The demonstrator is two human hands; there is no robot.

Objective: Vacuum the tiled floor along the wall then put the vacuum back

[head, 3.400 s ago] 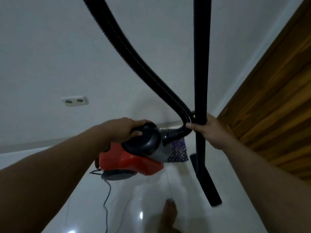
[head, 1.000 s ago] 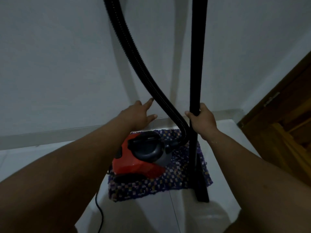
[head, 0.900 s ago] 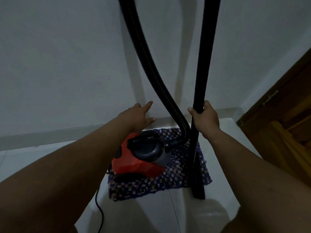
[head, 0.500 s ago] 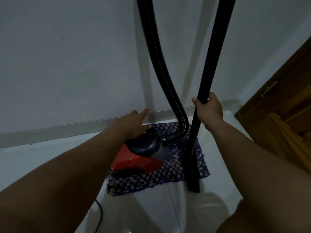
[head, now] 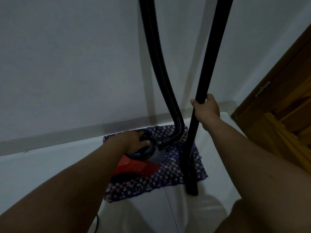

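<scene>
A red and dark grey canister vacuum (head: 138, 167) sits on a purple checked mat (head: 168, 179) against the white wall. My left hand (head: 134, 142) is wrapped around the vacuum's dark top handle. A black ribbed hose (head: 158, 64) rises from the vacuum's front out of the top of the frame. My right hand (head: 206, 109) grips the black rigid tube (head: 210, 64), which stands almost upright. Its lower end (head: 191, 189) rests on the white tiled floor (head: 42, 174) at the mat's right edge.
A grey skirting strip (head: 67, 135) runs along the foot of the wall. A wooden door and frame (head: 286, 98) fill the right side. A thin black power cord (head: 96, 222) lies on the floor at the bottom left. My leg (head: 244, 219) shows at the bottom right.
My left hand has dropped from open above the vacuum onto its handle and closed on it. The tube in my right hand has tilted, its top leaning right.
</scene>
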